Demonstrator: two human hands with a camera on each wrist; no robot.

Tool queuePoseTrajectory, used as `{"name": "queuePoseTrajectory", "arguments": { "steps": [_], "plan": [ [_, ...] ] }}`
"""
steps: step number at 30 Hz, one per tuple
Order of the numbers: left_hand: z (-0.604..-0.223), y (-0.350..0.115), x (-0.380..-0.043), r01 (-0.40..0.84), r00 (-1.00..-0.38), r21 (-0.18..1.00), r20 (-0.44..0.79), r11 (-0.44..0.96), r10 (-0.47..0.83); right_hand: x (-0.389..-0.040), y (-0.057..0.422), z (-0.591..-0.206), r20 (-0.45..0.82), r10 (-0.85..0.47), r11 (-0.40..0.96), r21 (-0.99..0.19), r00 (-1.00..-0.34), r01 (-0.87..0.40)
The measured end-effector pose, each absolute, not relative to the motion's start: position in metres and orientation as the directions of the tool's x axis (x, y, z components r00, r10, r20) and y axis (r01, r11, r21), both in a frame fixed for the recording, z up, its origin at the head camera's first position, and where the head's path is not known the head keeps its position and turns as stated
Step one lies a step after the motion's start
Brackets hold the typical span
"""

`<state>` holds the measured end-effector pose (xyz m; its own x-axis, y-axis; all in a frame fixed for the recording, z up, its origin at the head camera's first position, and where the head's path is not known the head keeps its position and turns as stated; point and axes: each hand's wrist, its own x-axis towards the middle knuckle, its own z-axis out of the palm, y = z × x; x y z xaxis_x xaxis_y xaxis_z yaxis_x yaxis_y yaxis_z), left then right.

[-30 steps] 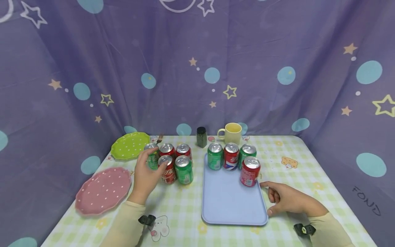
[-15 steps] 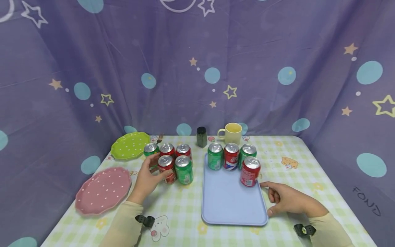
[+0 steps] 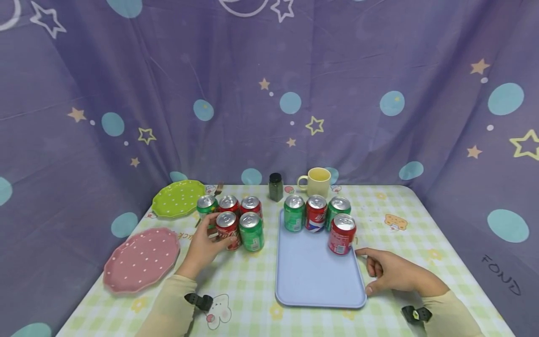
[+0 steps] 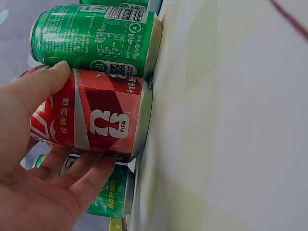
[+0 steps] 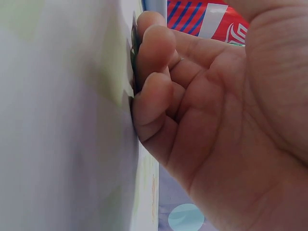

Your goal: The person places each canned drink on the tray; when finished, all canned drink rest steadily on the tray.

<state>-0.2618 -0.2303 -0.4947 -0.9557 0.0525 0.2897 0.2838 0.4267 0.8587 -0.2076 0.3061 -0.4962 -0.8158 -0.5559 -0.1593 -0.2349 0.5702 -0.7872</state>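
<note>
1 red can [image 3: 227, 230] gripped in L hand [image 3: 204, 248], R hand [image 3: 391, 271] relaxed w/ thumb + index at blue tray [image 3: 316, 278]

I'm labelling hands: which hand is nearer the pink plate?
Left. The left hand is just right of the pink plate; the right hand is right of the tray.

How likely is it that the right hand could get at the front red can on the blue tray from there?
Probably yes: the right hand lies just beside the blue tray, near that red can, with nothing visible between them except the low rim.
</note>
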Motion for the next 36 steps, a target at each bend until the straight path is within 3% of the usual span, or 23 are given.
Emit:
{"name": "queuePoseTrajectory", "arguments": {
  "steps": [13,24,31,36],
  "plan": [
    [-0.494,-0.225,-0.259,0.266,-0.963,0.850,0.260,0.454,0.079,-0.207,0.306,-0.496,-0.158,-0.555,0.566,-0.791,-0.817,-0.232],
    [-0.498,-0.227,-0.261,0.324,-0.943,0.857,0.325,0.400,0.069,-0.205,0.306,-0.494,-0.151,-0.556,0.564,-0.791,-0.817,-0.237],
    [-0.492,-0.224,-0.257,0.397,-0.899,0.827,0.439,0.397,-0.015,-0.205,0.306,-0.494,-0.158,-0.554,0.573,-0.785,-0.818,-0.236],
    [-0.465,-0.210,-0.237,0.491,-0.820,0.779,0.564,0.389,-0.095,-0.207,0.306,-0.495,-0.157,-0.551,0.574,-0.784,-0.820,-0.235]
  ]
}}
